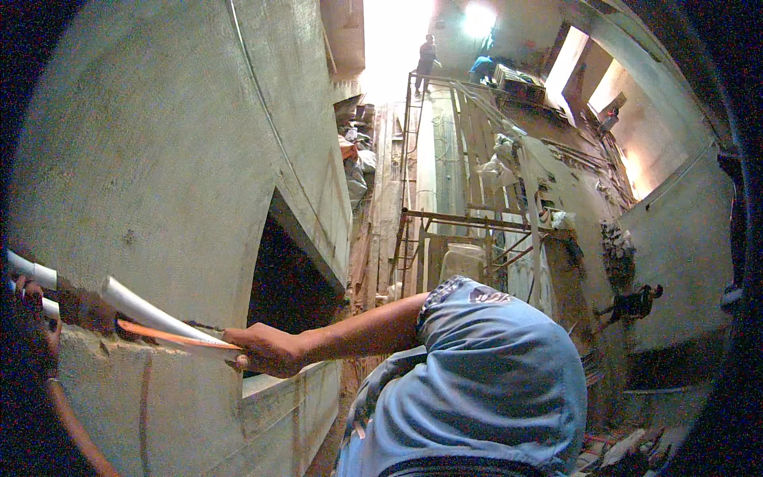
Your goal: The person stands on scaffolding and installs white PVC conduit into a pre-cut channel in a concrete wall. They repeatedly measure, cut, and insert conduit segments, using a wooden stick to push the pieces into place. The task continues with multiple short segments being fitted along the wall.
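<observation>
My right hand [274, 350] reaches left across the wall, closed around the near end of a bent white pipe [147, 304]. The pipe's other, open end points up and left, toward the wall. A long, thin orange strip [163, 335] with a pale edge runs under the pipe to the same fingers; I cannot make out its kind. At the dark left rim, my left hand [33, 302] is curled around a lower white pipe [50, 308]. Another white pipe with a thicker collar [36, 271] lies just above it. Shadow hides part of the left fingers.
A rough plastered wall [159, 159] has a dark opening [290, 270] beside my right hand. Rusty metal scaffolding [465, 219] stands ahead. Several people are farther off, one standing near the bright gap [427, 60] and one in dark clothes at the right [636, 304]. Rubble lies lower right.
</observation>
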Motion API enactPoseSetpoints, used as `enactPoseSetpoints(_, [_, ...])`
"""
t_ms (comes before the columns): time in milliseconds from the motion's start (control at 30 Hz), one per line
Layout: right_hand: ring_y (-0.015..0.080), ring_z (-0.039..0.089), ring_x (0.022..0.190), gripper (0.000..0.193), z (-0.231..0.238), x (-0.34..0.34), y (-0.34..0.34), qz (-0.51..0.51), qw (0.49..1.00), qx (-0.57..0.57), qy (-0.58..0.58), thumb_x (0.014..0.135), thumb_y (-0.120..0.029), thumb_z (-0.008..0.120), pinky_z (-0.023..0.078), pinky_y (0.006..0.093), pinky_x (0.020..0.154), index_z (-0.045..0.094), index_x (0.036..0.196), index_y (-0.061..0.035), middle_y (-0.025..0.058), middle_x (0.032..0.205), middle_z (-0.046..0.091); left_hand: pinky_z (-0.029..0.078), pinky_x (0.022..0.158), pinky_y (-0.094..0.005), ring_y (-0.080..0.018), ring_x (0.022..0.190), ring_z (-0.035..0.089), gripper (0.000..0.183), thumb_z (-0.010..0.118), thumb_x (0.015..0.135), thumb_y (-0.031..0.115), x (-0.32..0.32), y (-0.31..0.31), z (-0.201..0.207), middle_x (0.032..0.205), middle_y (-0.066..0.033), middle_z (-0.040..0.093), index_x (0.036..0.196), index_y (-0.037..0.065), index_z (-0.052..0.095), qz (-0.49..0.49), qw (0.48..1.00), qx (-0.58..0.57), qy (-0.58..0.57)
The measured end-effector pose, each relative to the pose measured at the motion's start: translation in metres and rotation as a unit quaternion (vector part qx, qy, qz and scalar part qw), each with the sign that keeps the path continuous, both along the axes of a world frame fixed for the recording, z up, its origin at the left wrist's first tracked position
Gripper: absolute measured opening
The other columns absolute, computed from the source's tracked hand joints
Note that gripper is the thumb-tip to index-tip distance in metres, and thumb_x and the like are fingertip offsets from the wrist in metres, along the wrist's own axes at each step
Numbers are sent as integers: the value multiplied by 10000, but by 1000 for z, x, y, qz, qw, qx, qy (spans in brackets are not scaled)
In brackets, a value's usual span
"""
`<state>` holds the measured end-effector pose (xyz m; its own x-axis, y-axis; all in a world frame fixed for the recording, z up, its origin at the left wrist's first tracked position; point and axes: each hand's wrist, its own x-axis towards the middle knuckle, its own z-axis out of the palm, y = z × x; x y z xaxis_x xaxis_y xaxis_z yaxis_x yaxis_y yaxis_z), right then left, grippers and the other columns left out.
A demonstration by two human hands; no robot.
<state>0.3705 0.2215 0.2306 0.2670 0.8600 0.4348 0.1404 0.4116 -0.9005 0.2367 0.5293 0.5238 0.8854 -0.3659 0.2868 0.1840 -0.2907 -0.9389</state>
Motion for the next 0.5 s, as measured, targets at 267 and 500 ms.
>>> enactPoseSetpoints(267, [142,535,695,137,-22,-9,29,105,895,-164,402,914,-191,526,454,311,610,572,985,-83,9,754,575,374,861,-531,-238,1121,526,302,632,782,317,12,24,-5,1049,-22,593,1052,185,631,-62,996,-64,23])
enactPoseSetpoints(500, [156,576,698,663,-25,-1,43,-96,993,60,31,884,-644,466,484,322,656,559,951,9,80,787,604,361,1007,-525,-258,1254,464,485,723,674,217,2,54,-10,1286,-64,545,1144,161,616,47,996,-66,-40])
